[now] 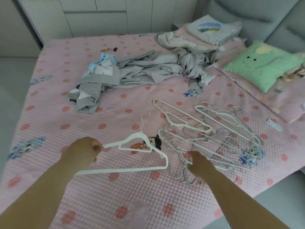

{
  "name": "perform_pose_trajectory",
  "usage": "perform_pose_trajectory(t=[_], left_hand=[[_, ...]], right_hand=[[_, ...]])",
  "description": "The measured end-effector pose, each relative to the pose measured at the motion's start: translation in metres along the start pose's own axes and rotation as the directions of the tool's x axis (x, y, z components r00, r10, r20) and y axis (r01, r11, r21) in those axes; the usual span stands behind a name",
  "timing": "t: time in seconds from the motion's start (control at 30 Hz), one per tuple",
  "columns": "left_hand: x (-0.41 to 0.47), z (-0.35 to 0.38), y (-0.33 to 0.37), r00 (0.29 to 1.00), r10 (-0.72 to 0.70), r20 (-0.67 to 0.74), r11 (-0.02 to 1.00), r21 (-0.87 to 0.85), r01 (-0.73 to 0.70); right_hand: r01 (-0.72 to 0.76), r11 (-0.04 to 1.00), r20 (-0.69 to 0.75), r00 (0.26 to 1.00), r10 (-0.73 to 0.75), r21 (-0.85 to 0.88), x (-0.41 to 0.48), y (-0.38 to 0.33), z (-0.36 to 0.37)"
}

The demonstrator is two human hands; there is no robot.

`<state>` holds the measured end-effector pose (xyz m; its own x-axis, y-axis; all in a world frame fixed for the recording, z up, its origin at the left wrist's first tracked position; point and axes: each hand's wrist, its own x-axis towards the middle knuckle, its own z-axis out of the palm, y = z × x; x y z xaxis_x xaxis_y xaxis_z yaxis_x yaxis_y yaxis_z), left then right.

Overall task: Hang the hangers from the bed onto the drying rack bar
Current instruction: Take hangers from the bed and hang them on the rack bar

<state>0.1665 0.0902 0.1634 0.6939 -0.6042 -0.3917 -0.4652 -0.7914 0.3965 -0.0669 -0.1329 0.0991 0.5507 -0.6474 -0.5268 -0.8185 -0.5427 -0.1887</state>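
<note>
My left hand (82,150) pinches one arm of a white hanger (138,135) between thumb and fingertips. The rest of the hanger reaches out to the right of the fingers, just over the bed (102,204), with its wire hook pointing away from me. My right hand (200,165) is down on the near end of the pile (214,129) of hangers, fingers curled round one of them. The pile spreads across the bed beyond that hand. Grey clothes (148,68) lie farther back.
</note>
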Motion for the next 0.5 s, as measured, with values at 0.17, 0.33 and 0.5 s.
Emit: perform_pose_trajectory(t=[0.17, 0.33, 0.5], left_hand=[[-0.022, -0.047, 0.017, 0.993, 0.115, -0.005, 0.975, -0.190, -0.113], [-0.036, -0.056, 0.058, 0.958, 0.285, 0.044, 0.898, -0.361, -0.251], [-0.038, -0.035, 0.142, 0.824, 0.540, 0.168, 0.831, -0.259, -0.492]], right_hand=[[0.165, 0.986, -0.097, 0.981, -0.165, -0.008, -0.019, -0.031, -0.030], [0.144, 0.988, -0.306, 0.940, -0.152, -0.049, -0.053, -0.024, -0.075], [-0.082, 0.995, -0.376, 0.925, 0.054, -0.057, -0.109, 0.043, -0.104]])
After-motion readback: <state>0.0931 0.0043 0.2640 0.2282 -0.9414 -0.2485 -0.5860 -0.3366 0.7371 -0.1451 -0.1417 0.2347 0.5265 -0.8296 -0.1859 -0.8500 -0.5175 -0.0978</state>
